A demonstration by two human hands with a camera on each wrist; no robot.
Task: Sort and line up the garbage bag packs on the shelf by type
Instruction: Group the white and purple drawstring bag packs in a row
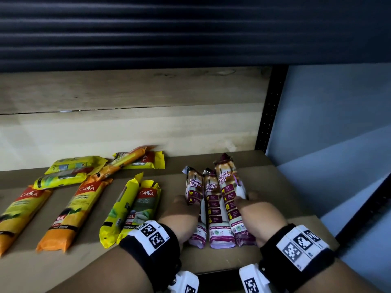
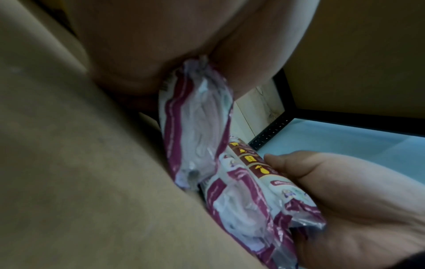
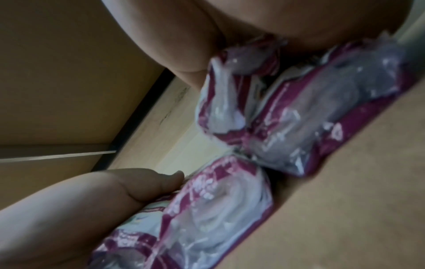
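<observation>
Three purple "Draw String Bag" packs lie side by side on the cardboard shelf (image 1: 84,263) at centre right: a left pack (image 1: 193,187), a middle pack (image 1: 213,199) and a right pack (image 1: 227,178) that reaches farthest back. My left hand (image 1: 186,206) grips the left pack from its outer side, thumb on top. On the other flank my right hand (image 1: 245,198) grips the right pack the same way. In the left wrist view a purple pack (image 2: 197,123) runs out from under the fingers, with the thumb (image 2: 310,172) on the neighbouring pack. The right wrist view shows the thumb (image 3: 138,185) resting on a pack (image 3: 218,200).
Yellow and orange CASA packs lie loose on the left: an orange one (image 1: 74,210), another at the edge (image 1: 19,210), a yellow pair (image 1: 135,208) and a crossed pile (image 1: 84,170) at the back. A black upright post (image 1: 268,115) and a wooden back panel (image 1: 127,127) bound the shelf.
</observation>
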